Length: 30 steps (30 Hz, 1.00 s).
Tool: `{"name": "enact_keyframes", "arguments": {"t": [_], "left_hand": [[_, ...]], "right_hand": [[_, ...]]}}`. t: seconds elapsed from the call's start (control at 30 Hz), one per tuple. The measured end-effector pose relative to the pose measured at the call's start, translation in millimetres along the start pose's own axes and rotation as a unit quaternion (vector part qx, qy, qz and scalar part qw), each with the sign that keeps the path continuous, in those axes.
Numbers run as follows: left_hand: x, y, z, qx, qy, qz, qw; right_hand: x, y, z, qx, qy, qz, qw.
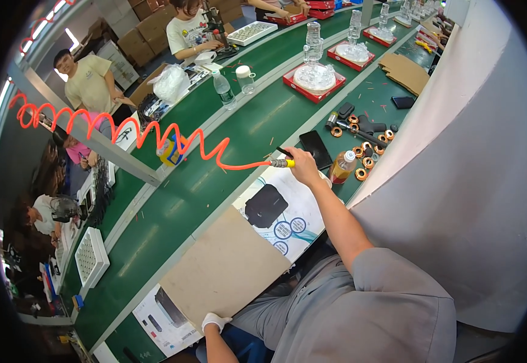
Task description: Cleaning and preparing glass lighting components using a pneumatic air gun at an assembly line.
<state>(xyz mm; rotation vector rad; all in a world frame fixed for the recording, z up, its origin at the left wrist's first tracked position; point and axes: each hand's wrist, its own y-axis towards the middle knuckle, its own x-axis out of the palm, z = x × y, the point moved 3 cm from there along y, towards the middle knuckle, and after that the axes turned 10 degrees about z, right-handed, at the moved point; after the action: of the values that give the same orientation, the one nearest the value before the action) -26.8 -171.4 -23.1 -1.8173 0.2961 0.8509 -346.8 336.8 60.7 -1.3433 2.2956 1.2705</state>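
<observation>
Right hand: I have the right hand point(304, 167) clenched around a hose-end tool point(289, 163); its yellow collar and a black stub show past the fingers, the rest is hidden in the palm.
Tool position: it sits above the right-hand end of a white printed sheet point(312, 221), near that end's far corner.
Orange hose: the coiled orange hose point(239, 166) runs from the tool's metal coupling leftward, crossing in front of a grey post point(139, 166).
Left hand: I see the left hand point(215, 320), white-gloved, at the near left corner of the cardboard point(224, 263); I cannot tell whether its fingers pinch the edge or only rest there.
Cardboard: plain brown and flat, with white printed surface showing past its left and right ends.
Green surface, right side: a black phone point(316, 149) lies just beyond the right hand; a capped bottle point(341, 169) of amber drink stands by the right forearm; copper-coloured rings point(361, 174) scatter toward the near edge.
Green belt: along the far edge of the belt point(154, 224) stand a clear bottle point(223, 91) and a white-lidded jar point(245, 81); red boxes point(315, 95) bearing clear pieces line its near edge.
Across the belt: I count several co-workers, one at a bench machine point(215, 27).
</observation>
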Motion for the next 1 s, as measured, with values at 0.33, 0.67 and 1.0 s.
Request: {"name": "enact_keyframes", "arguments": {"t": [0.33,0.67,1.0], "left_hand": [[1,2,-1,-0.009,0.003,-0.012,1.0],[7,6,-5,-0.01,-0.006,-0.005,1.0],[-3,-5,2,-0.006,-0.001,-0.002,1.0]], "right_hand": [[-23,-24,-7,0.035,-0.045,0.005,0.998],[-19,-35,-33,0.031,0.014,-0.035,0.999],[-24,-29,-17,0.065,-0.029,0.022,0.997]]}}
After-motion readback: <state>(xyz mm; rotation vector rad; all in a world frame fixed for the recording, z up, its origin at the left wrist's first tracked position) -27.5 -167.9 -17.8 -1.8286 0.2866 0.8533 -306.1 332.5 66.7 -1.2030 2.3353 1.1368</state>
